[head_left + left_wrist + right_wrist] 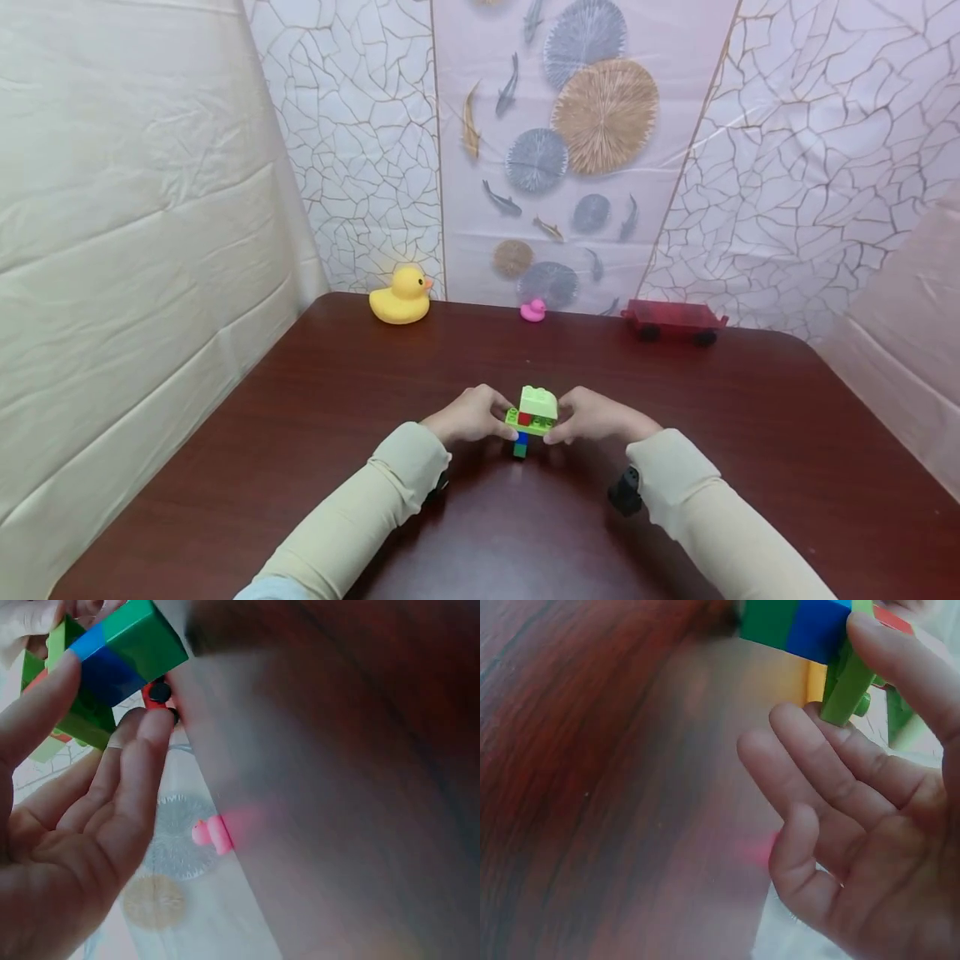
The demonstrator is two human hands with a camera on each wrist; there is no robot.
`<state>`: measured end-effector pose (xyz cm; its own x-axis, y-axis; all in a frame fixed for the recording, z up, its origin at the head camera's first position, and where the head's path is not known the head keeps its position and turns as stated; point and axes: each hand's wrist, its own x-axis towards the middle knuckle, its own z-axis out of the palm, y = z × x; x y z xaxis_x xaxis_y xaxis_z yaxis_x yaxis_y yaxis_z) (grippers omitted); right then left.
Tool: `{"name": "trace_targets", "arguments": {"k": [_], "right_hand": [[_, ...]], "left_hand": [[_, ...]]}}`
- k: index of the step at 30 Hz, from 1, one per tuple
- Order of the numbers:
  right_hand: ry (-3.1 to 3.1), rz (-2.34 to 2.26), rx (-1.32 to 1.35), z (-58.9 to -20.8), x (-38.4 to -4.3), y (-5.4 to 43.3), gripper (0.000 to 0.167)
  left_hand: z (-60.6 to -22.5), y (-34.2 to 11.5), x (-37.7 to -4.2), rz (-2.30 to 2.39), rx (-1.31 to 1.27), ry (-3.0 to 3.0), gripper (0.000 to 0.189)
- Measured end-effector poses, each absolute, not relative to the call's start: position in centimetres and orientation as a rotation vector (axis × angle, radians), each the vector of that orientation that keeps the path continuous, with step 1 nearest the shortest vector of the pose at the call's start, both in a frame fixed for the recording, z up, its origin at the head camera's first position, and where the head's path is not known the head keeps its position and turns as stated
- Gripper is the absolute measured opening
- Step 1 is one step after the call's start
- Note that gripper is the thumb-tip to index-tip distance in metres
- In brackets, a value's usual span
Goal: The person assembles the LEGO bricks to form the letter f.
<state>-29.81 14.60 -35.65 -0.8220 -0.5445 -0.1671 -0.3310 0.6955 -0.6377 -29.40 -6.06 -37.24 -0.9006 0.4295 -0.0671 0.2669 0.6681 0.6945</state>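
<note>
Between both hands stands a small stack of toy building bricks [537, 402]. From the bottom up it has a green brick [144, 636], a blue brick [819, 628], a wide lime-green plate, a red brick and a pale green curved brick on top. My left hand [471, 415] pinches the stack's left side, its thumb by the blue brick and the plate. On the other side my right hand [597, 415] pinches the plate's right end between thumb and fingers. The green brick's base is close to the table; I cannot tell if it touches.
Along the back edge of the dark brown table [300, 467] are a yellow rubber duck [401, 298], a small pink duck [533, 311] and a red toy wagon [672, 319] with black wheels. Patterned and plain cloth hangs behind and at the sides.
</note>
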Motion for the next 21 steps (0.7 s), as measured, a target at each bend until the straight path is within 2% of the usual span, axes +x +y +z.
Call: {"name": "trace_targets", "arguments": {"k": [4, 9, 12, 21], "right_hand": [[2.469, -1.012, -0.576, -35.4, -29.7, 15.8, 0.026], [2.424, -1.115, -0.361, -35.8, -29.7, 16.6, 0.033], [2.424, -1.123, -0.263, -36.2, -29.6, 16.8, 0.03], [2.46, -1.143, -0.168, -36.6, -29.8, 17.2, 0.026]], "left_hand": [[-37.5, -5.6, -29.5, 1.277, 0.472, 2.513, 0.041], [-37.9, -4.3, -29.7, 1.381, 0.356, 2.411, 0.029], [-38.3, -3.3, -29.9, 1.354, 0.334, 2.425, 0.022], [-38.0, -1.4, -30.4, 1.093, 0.293, 2.593, 0.024]]}}
